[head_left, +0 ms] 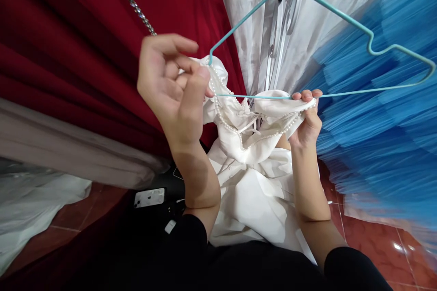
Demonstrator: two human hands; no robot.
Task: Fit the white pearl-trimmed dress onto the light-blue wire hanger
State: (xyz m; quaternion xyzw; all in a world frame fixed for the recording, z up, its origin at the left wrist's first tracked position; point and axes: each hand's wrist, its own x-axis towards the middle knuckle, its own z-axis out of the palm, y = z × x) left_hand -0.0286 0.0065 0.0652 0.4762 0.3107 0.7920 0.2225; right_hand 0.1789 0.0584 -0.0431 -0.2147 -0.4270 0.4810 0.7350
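Observation:
A white dress (251, 186) with a pearl-trimmed neckline hangs down in front of me, its lower part over my lap. The light-blue wire hanger (329, 7) stands above it, its left shoulder end inside the dress's left side. My left hand (177, 91) is closed, thumb and fingers pinching the dress at that end of the hanger. With fingers over the hanger's bottom bar, my right hand (309, 116) grips the right side of the pearl neckline. The hanger's right end sticks out bare beyond that hand.
Dark red fabric (85, 54) with a jewelled chain (131, 0) hangs at left. Blue ruffled tulle (382, 122) fills the right. A metal rack post (271, 41) stands among white fabric behind. A phone (149, 198) lies on a black surface at lower left.

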